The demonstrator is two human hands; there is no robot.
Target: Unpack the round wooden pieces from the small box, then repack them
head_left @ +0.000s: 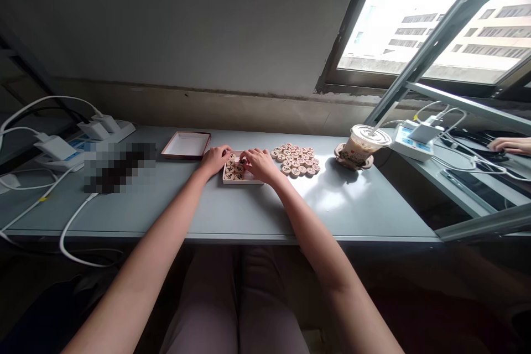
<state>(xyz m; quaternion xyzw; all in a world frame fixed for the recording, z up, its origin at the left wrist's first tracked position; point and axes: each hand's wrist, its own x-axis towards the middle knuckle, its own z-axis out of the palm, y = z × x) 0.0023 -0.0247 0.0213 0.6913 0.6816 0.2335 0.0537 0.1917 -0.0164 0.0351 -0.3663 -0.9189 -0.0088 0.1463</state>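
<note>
An open shallow box [244, 182] sits near the middle of the desk, with round wooden Chinese chess pieces [230, 169] lying face up in its left part. At the box's left edge, my left hand [214, 160] is closed, its fingers curled against the far left corner. My right hand [260, 165] reaches over the right part of the box, fingertips bent down onto a chess piece [241, 162]. That hand hides much of the box's inside. To its right, several more loose pieces [296, 158] lie in a flat cluster, characters upward.
The box's lid [185, 144] lies upturned at the back left. A lidded drink cup [365, 144] with a straw stands on a coaster [342, 157] at the right. Power strips with white cables flank the desk [232, 215]. Another person's hand [511, 145] shows at far right.
</note>
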